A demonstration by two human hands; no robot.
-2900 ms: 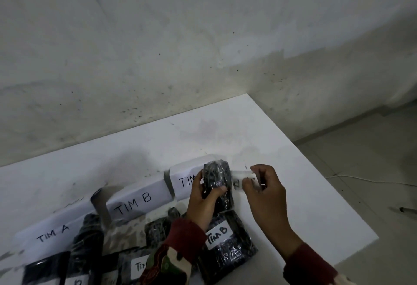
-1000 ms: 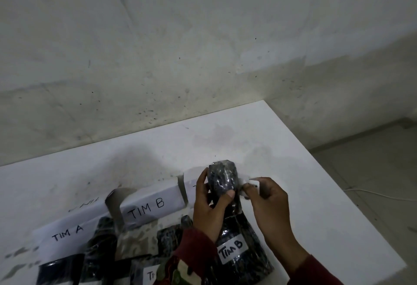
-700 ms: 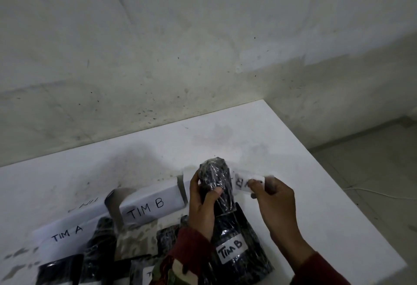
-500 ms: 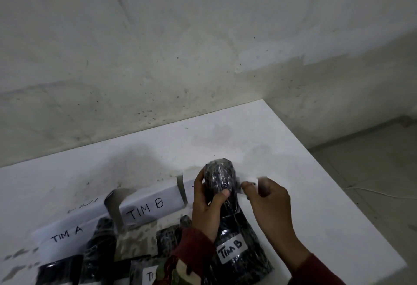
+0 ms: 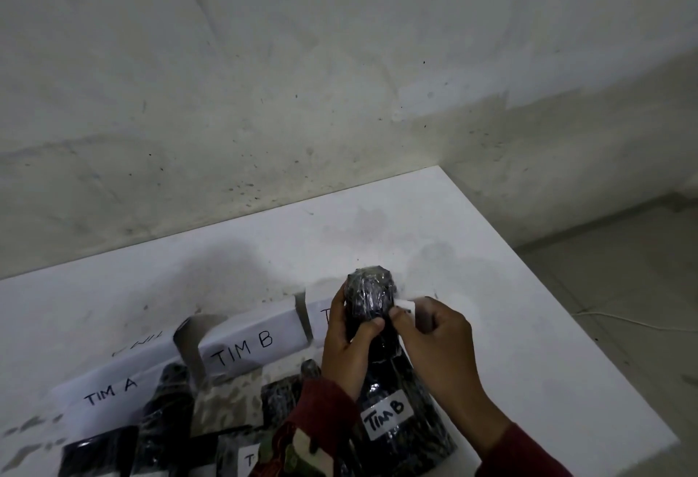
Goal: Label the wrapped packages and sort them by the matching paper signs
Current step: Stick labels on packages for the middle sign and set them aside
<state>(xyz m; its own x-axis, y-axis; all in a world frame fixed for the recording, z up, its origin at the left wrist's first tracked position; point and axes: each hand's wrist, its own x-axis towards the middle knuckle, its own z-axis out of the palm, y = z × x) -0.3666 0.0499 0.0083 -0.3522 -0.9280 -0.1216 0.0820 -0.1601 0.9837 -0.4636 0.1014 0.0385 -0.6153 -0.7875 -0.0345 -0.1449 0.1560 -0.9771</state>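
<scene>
My left hand (image 5: pixel 345 340) grips a small black plastic-wrapped package (image 5: pixel 369 294), held upright above the table. My right hand (image 5: pixel 434 340) pinches a white paper label (image 5: pixel 407 306) against the package's right side. Folded paper signs stand on the table: "TIM A" (image 5: pixel 109 393), "TIM B" (image 5: pixel 245 348), and a third sign (image 5: pixel 319 312) mostly hidden behind my left hand. Below my hands lies a black wrapped package with a "TIM B" label (image 5: pixel 385 416). More dark wrapped packages (image 5: pixel 166 416) lie in front of the signs.
The white table (image 5: pixel 510 363) ends at a right edge and a front-right corner, with the tiled floor (image 5: pixel 623 287) and a thin cable beyond. A stained wall (image 5: pixel 264 98) rises right behind the table.
The label was held out to the right of the package; my right hand has brought it in against the package's side. The left hand keeps its grip on the package.
</scene>
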